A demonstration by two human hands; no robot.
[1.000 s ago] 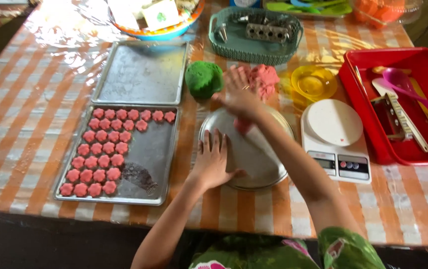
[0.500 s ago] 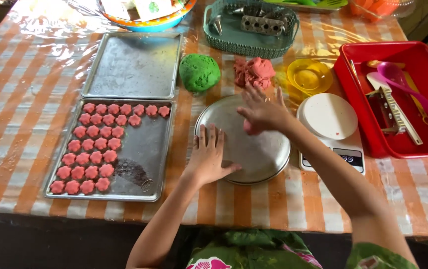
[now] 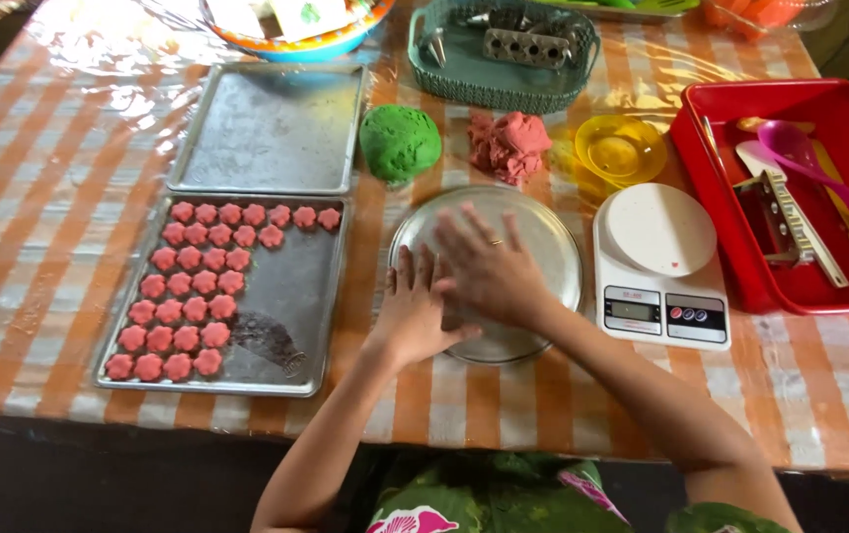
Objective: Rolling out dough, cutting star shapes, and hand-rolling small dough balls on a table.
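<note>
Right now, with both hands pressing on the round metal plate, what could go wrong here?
1. The round metal plate lies on a glossy plastic table cover, so it may slide under the right hand and left hand.
2. The kitchen scale sits right beside the plate; a wide stroke might knock it.
3. The left forearm passes close to the tray of pink flower pieces and could bump its edge, shifting the rows.

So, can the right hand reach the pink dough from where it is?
Probably yes: the right hand lies on the round metal plate, and the pink dough sits just beyond its rim with nothing between.
</note>
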